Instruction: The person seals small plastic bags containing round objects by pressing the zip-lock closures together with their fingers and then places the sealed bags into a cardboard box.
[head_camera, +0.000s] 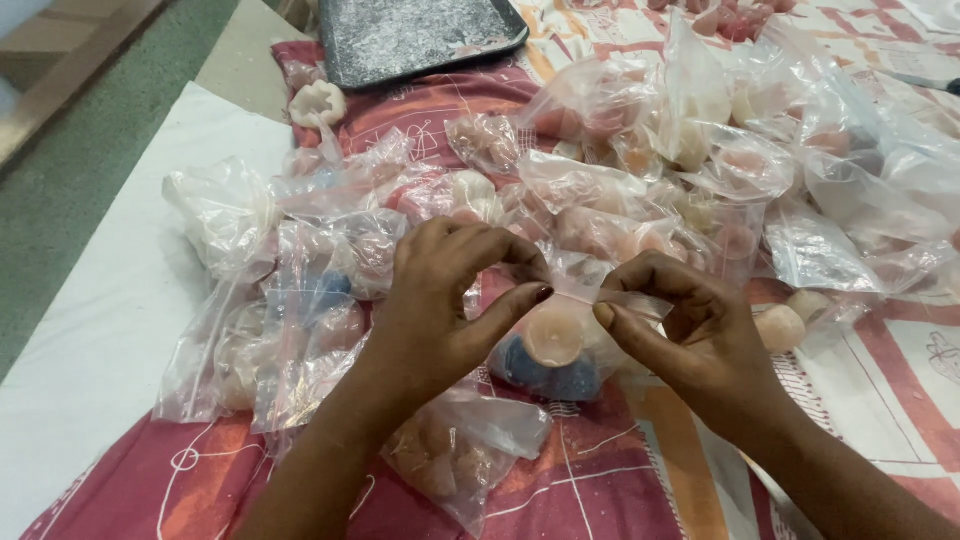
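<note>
- Left hand (440, 310) and right hand (690, 330) pinch the top edge of a clear plastic bag (550, 350), fingers closed on it.
- Inside: a peach moulded piece and a blue one.
- Crinkled filled bags (640, 180) heaped behind; dark tray (420, 35) beyond.

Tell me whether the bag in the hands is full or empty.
Not empty: the clear bag pinched by both hands' fingers holds a pale round piece and a blue piece.

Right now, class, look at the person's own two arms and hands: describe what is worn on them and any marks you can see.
Both forearms are bare, with no sleeves in view. The left hand and the right hand wear no gloves, and no rings, watch or bracelets show. The fingernails are short and unpainted. No marks or bandages can be seen.
</note>
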